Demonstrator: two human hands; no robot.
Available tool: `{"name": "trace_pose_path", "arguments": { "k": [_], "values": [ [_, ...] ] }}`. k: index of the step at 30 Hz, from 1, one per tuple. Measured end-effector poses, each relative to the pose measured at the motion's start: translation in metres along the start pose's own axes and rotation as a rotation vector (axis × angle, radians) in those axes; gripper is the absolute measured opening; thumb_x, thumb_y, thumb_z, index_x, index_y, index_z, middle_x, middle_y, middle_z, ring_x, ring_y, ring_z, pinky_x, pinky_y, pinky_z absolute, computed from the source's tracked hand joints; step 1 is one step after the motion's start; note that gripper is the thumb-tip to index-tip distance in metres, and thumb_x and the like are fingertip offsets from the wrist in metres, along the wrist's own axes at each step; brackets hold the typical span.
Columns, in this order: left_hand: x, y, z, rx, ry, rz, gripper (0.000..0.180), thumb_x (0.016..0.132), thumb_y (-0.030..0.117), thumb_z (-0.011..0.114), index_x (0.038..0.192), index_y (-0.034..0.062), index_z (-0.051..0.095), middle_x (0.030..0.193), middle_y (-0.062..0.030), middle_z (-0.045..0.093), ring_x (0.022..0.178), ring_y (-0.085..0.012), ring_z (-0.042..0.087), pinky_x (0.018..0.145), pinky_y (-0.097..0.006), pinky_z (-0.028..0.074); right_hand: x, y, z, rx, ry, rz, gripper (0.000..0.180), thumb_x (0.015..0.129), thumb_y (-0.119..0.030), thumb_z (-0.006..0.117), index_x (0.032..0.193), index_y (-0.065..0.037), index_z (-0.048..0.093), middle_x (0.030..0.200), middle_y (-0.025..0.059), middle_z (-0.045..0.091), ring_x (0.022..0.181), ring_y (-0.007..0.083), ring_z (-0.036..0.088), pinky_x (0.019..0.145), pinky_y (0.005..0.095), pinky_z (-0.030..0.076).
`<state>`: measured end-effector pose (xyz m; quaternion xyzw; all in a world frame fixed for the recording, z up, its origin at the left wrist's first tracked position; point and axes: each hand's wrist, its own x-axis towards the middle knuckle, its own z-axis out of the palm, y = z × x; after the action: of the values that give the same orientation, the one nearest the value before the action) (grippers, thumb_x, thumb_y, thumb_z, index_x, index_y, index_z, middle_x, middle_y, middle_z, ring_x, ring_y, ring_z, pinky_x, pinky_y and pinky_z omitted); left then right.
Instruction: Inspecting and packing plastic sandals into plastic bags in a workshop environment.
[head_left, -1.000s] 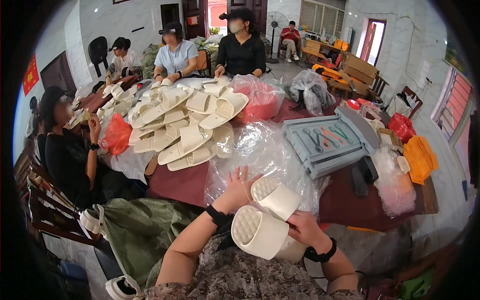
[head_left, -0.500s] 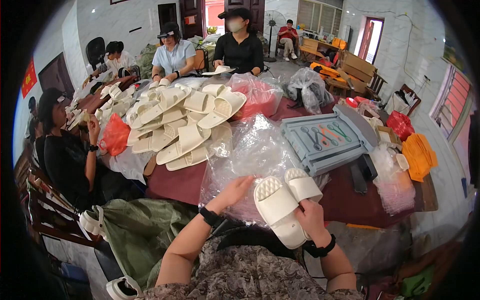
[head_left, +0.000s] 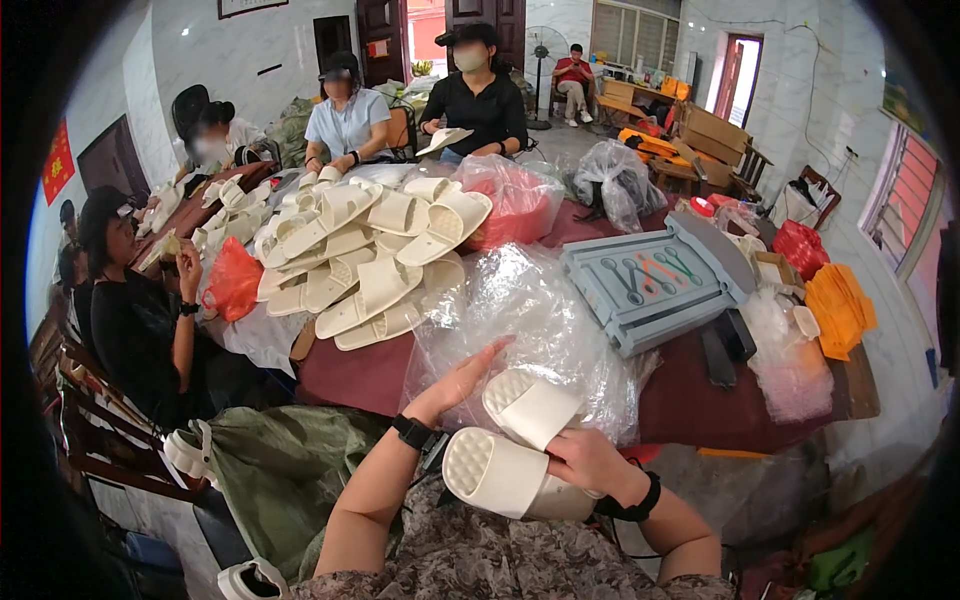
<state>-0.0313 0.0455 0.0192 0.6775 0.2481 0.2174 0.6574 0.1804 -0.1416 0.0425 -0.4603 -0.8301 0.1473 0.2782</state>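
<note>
Cream slippers [head_left: 513, 474], quilted ends leftward, long axes dipping rightward, pinched by right hand [head_left: 597, 463] at worktop [head_left: 355, 375] near edge; left hand [head_left: 462, 377] straight, fingers together.

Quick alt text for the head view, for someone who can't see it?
A person's right hand grips a pair of cream slippers, while the open left hand is near clear plastic. Farther off are a slipper pile and, right of it, a grey box.

The dark-red desk [head_left: 350, 376] bears heaped cream slippers [head_left: 372, 288], clear plastic [head_left: 530, 310] at its near edge, a grey tray [head_left: 690, 319], and orange packets [head_left: 839, 312] by its right edge.
</note>
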Motion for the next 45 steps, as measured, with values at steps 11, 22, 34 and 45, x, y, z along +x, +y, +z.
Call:
{"name": "trace_pose_path", "arguments": {
  "k": [11,22,34,45],
  "values": [
    [-0.02,0.02,0.003,0.289,-0.074,0.155,0.053,0.108,0.036,0.029,0.15,0.0045,0.038,0.156,-0.0154,0.035,0.143,-0.0268,0.033,0.118,-0.036,0.023,0.005,0.036,-0.015,-0.195,0.236,0.428,0.026,0.086,-0.025,0.065,0.085,0.001,0.062,0.079,0.0204,0.064,0.075,0.04,0.063,0.066,0.049,0.05],
    [-0.03,0.055,0.074,1.09,-0.072,0.595,0.047,0.102,0.026,0.037,0.147,0.0187,0.046,0.162,-0.0106,0.024,0.149,-0.0411,0.014,0.121,-0.054,0.012,0.022,0.022,0.007,-0.136,0.309,0.271,0.017,0.084,-0.019,0.064,0.089,-0.004,0.069,0.081,0.0159,0.067,0.077,0.0365,0.066,0.068,0.0468,0.051],
    [-0.048,0.067,0.098,0.826,-0.305,0.752,0.047,0.102,0.026,0.034,0.146,0.0138,0.047,0.16,-0.0125,0.027,0.15,-0.0368,0.015,0.122,-0.05,0.01,0.122,0.102,0.033,-0.317,0.39,0.574,0.026,0.087,-0.024,0.062,0.09,0.002,0.064,0.085,0.0208,0.067,0.079,0.0398,0.067,0.072,0.0494,0.051],
    [-0.103,0.023,0.04,0.536,0.24,0.548,0.052,0.088,0.029,0.071,0.134,0.0087,0.059,0.145,-0.0149,0.048,0.136,-0.0323,0.041,0.111,-0.044,0.033,0.031,0.04,0.038,-0.322,0.201,-0.154,0.05,0.088,-0.01,0.067,0.134,0.002,0.05,0.134,0.0258,0.053,0.113,0.0401,0.061,0.097,0.039,0.05]
  ]
}}
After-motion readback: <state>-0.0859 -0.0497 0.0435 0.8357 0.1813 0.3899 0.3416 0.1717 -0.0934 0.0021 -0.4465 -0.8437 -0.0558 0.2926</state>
